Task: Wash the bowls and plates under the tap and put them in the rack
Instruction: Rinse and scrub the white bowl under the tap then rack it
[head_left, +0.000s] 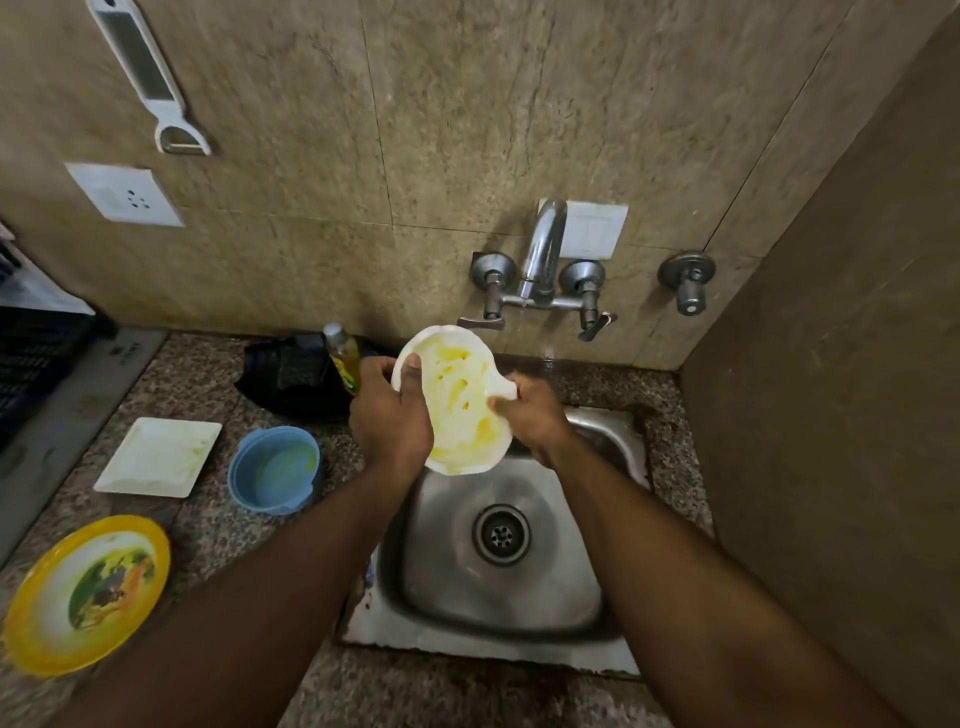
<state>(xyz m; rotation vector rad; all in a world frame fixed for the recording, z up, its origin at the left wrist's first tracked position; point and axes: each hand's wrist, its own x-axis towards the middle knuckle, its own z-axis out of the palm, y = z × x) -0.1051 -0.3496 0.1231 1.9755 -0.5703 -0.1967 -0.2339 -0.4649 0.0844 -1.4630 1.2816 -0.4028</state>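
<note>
Both hands hold a white bowl (457, 410) tilted up over the far edge of the steel sink (519, 582), just below the tap (543, 254). The inside of the bowl faces the camera and is smeared with yellow. The left hand (389, 410) grips the bowl's left rim, thumb lying inside the bowl and the other fingers curled round the back. The right hand (530, 415) has its fingers curled round the small handle on the bowl's right side; the fingertips themselves are hidden.

On the speckled counter (218, 364) to the left of the sink stand a blue bowl (275, 470), a white square plate (158, 457) further left, and a yellow-rimmed round plate (85, 592) at the near left. All three look soiled. A bottle of yellow-green liquid (345, 358) stands just behind the left hand, beside a dark bundle (291, 374) against the wall. A black slatted rack (31, 358) sits at the far left edge. A socket (124, 195) and a white peeler (148, 78) hang on the wall above.
</note>
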